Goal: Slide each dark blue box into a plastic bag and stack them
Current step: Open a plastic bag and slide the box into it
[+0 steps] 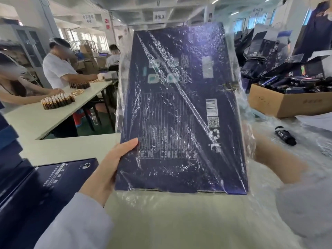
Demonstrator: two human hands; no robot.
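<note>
Box (179, 108): raised between both hands, long axis pointing up and away, inside bag (241, 105).
Left hand (109, 168): grips lower left edge, thumb on face.
Right hand (265, 151): holds right edge, veiled by bag.
Stack (68, 169): below left hand, nearer it.

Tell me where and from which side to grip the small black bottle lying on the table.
Probably grip the black bottle at mid-body from above, fingers across its narrow width: it lies on its side on the plastic sheeting, both long sides free. The right hand is nearest but holds the dark blue box.
</note>
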